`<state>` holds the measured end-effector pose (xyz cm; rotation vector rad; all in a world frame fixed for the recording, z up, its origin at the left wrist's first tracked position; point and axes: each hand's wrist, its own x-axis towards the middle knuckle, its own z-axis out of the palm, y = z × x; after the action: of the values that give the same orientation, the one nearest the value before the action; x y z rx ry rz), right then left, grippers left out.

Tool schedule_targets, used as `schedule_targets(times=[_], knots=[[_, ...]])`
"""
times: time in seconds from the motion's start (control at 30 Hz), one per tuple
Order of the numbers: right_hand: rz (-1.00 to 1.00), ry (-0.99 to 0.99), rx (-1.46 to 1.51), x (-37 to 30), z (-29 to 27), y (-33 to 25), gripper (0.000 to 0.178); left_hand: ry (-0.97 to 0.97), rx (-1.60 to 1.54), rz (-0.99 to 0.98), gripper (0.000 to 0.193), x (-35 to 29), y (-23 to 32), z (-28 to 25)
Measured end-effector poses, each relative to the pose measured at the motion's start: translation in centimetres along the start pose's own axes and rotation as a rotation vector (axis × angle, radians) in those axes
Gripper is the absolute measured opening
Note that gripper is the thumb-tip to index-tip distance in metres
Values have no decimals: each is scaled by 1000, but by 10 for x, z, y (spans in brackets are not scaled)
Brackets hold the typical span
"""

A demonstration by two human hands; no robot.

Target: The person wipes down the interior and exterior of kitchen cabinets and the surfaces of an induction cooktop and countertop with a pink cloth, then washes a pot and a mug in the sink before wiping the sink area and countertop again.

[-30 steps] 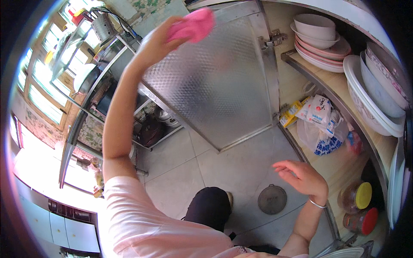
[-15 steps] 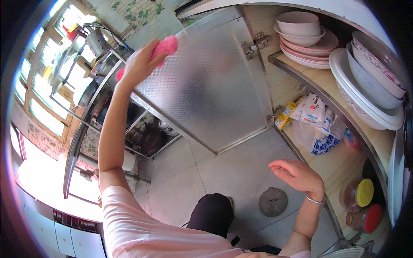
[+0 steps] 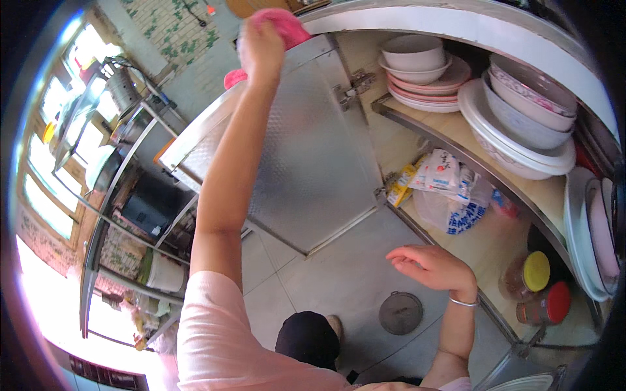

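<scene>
A pink cloth [image 3: 287, 25] is gripped in my left hand [image 3: 261, 55], with my arm stretched far forward. The hand is at the top edge of an open cabinet door [image 3: 313, 156], a silvery textured panel in a metal frame. Part of the cloth hangs over on the left side of the hand. My right hand [image 3: 435, 266] hovers above the floor beside the cabinet's front edge, empty, its fingers extended and slightly bent. A silver bangle [image 3: 464, 302] circles that wrist.
On the cabinet's shelf [image 3: 450, 146] to the right stand stacked bowls [image 3: 412, 53], plates and large dishes [image 3: 515, 153]. Below are plastic bags [image 3: 450, 195] and jars with yellow [image 3: 536, 271] and red [image 3: 558, 302] lids. A metal rack [image 3: 137, 280] stands left; a round drain cover [image 3: 400, 313] lies on the floor.
My left hand has moved right and farther forward with the pink cloth, up to the door's top edge. The view has shifted; my right hand keeps nearly the same pose.
</scene>
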<state>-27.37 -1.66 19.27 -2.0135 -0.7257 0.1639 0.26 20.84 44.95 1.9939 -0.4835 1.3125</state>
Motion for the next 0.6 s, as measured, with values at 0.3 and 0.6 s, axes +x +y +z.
schedule_targets(times=[0.3, 0.6], knots=[[-7, -2, -12, -12, 3, -11, 29, 318, -326, 70, 24, -68, 121, 60], [1, 3, -104, -12, 8, -22, 26, -436, -1083, -6, 21, -162, 202, -10]])
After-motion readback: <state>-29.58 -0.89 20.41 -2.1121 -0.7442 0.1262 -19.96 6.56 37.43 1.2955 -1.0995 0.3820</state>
